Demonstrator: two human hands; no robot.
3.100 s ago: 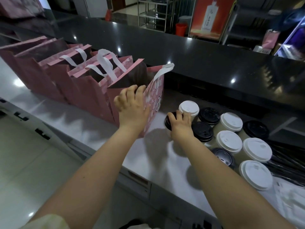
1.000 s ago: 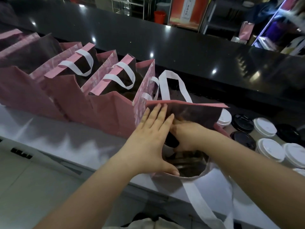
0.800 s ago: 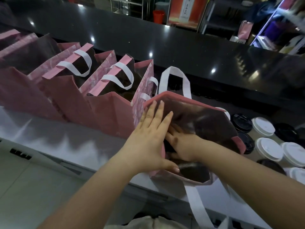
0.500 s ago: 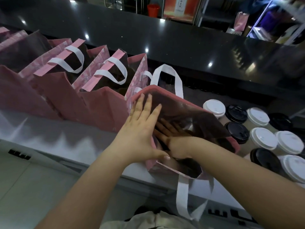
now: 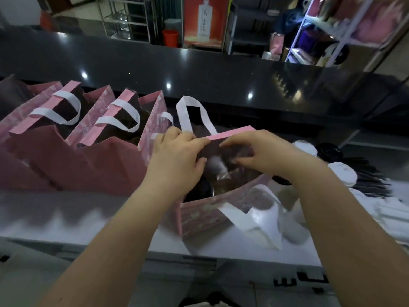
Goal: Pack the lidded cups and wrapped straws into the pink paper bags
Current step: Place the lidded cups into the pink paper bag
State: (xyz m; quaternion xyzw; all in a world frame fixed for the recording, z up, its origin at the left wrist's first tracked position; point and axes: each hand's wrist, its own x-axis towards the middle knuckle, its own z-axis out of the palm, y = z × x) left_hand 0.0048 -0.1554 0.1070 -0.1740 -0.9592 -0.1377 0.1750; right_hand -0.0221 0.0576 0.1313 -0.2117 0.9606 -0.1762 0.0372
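at your left a row of pink bags [image 5: 88,156] stands close together on the white counter [image 5: 66,216], the last one just beside the open pink bag [image 5: 205,216] before you, so that side has little free room. your left hand [image 5: 177,160] grips this bag's far rim at the left corner, and your right hand [image 5: 261,154] pinches the same rim further right. inside, under your left hand, a dark-lidded cup [image 5: 201,189] shows. at the right, lidded cups [image 5: 342,176] and dark straws [image 5: 367,171] lie near the bag.
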